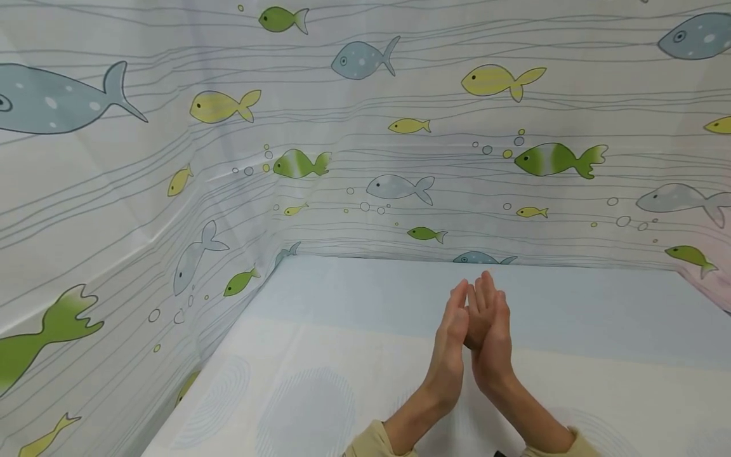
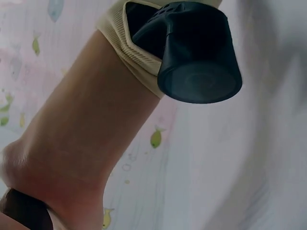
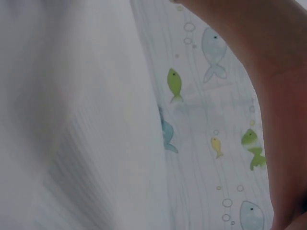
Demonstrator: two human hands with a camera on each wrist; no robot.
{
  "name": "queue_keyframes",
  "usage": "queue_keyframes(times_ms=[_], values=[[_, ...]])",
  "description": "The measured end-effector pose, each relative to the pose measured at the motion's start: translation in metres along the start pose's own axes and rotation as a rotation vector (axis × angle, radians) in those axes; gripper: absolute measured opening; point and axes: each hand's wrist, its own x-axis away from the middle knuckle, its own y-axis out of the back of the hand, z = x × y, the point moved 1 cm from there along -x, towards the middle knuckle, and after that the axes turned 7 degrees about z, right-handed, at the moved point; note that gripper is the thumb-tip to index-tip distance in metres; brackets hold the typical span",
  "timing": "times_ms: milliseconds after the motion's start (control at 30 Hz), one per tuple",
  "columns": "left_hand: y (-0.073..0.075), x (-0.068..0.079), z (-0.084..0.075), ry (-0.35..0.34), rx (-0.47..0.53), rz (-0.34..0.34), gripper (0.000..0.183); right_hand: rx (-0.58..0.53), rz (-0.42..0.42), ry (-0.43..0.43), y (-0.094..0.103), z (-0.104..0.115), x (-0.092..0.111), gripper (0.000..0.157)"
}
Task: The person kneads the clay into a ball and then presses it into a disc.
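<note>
In the head view my left hand (image 1: 448,352) and right hand (image 1: 495,346) are held side by side, palms facing, over the table. Their fingers are straight and point away from me. The hands stand close together, with a narrow gap between the wrists. A small dark patch (image 1: 471,343) shows between the palms; I cannot tell whether it is an object or shadow. The left wrist view has a bare forearm (image 2: 86,110), with a black patch (image 2: 26,209) beside the hand at lower left. Bare skin of a hand and wrist (image 3: 288,105) fills the right wrist view's right side.
The table (image 1: 308,355) has a pale cloth with a light blue band and circles. Fish-printed curtains (image 1: 354,139) stand along its back and left side. A black wrist camera (image 2: 201,52) sits at a beige sleeve (image 2: 127,60). Pink fabric (image 1: 708,289) shows at the right.
</note>
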Motion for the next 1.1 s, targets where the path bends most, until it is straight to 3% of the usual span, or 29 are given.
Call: queue_keyframes(times_ms=[267, 633, 900, 1100], values=[[0.007, -0.002, -0.002, -0.013, 0.030, -0.141, 0.060, 0.047, 0.036, -0.026, -0.021, -0.005, 0.014, 0.059], [0.010, -0.002, -0.001, -0.019, 0.032, -0.252, 0.052, 0.084, 0.110, 0.006, -0.037, -0.005, 0.028, 0.053], [0.022, -0.010, -0.005, -0.044, 0.088, -0.296, 0.055, 0.112, 0.220, 0.133, -0.046, 0.001, 0.037, 0.055], [0.029, -0.012, -0.007, -0.045, 0.061, -0.306, 0.058, 0.106, 0.251, 0.129, -0.049, 0.004, 0.041, 0.055]])
